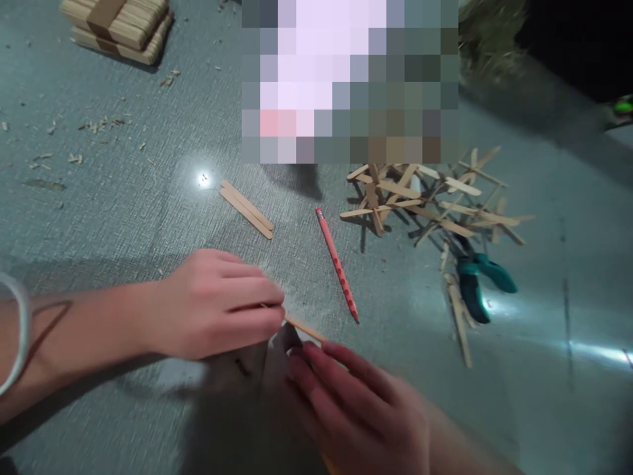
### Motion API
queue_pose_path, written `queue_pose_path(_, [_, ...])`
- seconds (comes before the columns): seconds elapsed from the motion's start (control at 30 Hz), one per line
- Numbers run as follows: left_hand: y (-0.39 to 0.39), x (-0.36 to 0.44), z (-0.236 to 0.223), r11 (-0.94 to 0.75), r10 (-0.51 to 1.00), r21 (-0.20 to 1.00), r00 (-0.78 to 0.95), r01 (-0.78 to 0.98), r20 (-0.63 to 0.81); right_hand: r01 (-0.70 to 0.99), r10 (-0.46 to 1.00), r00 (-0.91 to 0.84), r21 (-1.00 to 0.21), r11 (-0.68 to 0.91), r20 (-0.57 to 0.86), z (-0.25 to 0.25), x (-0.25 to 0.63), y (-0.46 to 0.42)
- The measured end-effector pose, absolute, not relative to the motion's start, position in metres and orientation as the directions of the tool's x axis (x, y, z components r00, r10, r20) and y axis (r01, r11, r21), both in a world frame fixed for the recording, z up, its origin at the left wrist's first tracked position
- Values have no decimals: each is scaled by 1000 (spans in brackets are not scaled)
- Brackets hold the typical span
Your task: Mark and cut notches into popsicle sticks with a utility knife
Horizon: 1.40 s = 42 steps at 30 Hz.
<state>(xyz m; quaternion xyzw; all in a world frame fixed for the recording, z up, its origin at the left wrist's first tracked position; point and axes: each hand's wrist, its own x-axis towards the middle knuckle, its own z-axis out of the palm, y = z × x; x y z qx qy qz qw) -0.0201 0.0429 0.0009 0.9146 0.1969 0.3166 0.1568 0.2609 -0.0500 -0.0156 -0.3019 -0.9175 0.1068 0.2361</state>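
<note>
- Lower centre: a wooden stick (305,328) is gripped by the left hand (222,307); a grey piece (288,338) is pinched by the right hand (363,399).
- Centre: a red pencil (337,265) is seen.
- Right: green-handled pliers (472,287) are placed near joined sticks (445,204).

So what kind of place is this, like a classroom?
Maybe a craft table, but I can't tell if it's in a classroom. You can see bundled sticks, a red pencil, and green-handled pliers beside a pile of crossed sticks.
</note>
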Motion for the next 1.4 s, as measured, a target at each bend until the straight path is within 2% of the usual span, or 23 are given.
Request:
queue_pose_path(0.07, [38,-20,7,-859,482,445,692,252,538,560,640,-665,-311,768,384,-15,258,-63])
queue_pose_path(0.17, [31,-18,17,-806,583,490,591,333,557,642,702,-594,-295,708,392,-9,253,-78])
queue_pose_path(0.3, [28,-18,21,-876,478,363,666,317,573,704,767,-523,-318,635,372,-7,246,-90])
queue_pose_path(0.43, [29,-23,9,-938,341,198,655,285,674,689,740,-554,-288,665,381,-8,243,-94])
queue_pose_path(0.5, [28,-24,5,-943,325,176,667,283,670,687,729,-571,-265,676,378,-8,242,-94])
queue_pose_path(0.6, [25,-22,11,-923,382,231,654,308,653,673,714,-591,-259,693,376,-4,242,-90])
queue_pose_path(0.7, [20,-18,21,-807,590,409,618,426,519,624,691,-613,-301,721,384,1,245,-81])
queue_pose_path(0.87, [16,-14,20,-808,588,427,589,405,554,631,703,-586,-317,708,404,2,251,-76])
queue_pose_path(1.0, [17,-14,16,-762,642,521,556,385,528,655,743,-551,-355,667,381,1,249,-80])
queue_pose_path(1.1, [19,-16,20,-803,571,502,654,321,496,621,751,-560,-422,661,351,4,246,-79])
queue_pose_path(1.13, [20,-16,22,-785,599,514,633,345,489,603,742,-573,-434,669,348,5,246,-79])
queue_pose_path(1.23, [25,-19,28,-792,581,510,670,335,462,581,719,-605,-428,692,343,7,249,-79])
queue_pose_path(1.33, [30,-20,31,-856,476,439,745,272,468,635,761,-567,-420,648,317,7,254,-84])
queue_pose_path(1.4, [31,-20,30,-859,467,440,752,260,466,673,791,-534,-417,612,299,6,256,-88])
